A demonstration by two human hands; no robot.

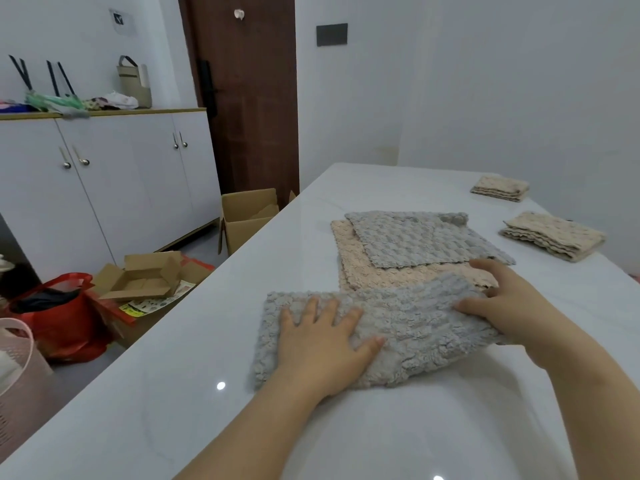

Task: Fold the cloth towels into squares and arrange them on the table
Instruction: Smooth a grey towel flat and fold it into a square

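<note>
Two hands work a folded grey towel (408, 327) at the near edge of the white table (166, 403). The left hand (322, 344) lies flat on its left half, fingers spread and straight, pressing it down. The right hand (509, 303) holds its right end, thumb on top and fingers seemingly curled round the far edge. Further in on the table a peach towel (356, 268) lies open, with a second grey towel (415, 240) spread flat over it. Toward the table's far right side sit two folded beige stacks, one nearer (554, 235) and one further back (500, 188), apart from each other.

On the floor left of the table stands a red bag (59, 323) with something dark inside. Beside it a shallow cardboard box (145, 278) lies open, and a printed sheet (156, 301) rests under its edge, its writing too small to read. A taller cardboard box (246, 216) stands against the table's far left side, flaps up, its inside hidden. A pink slotted basket (17, 372) at the picture's left edge holds something white. Beyond the table, a grey tote bag (133, 83) stands on a white cabinet (114, 188)
</note>
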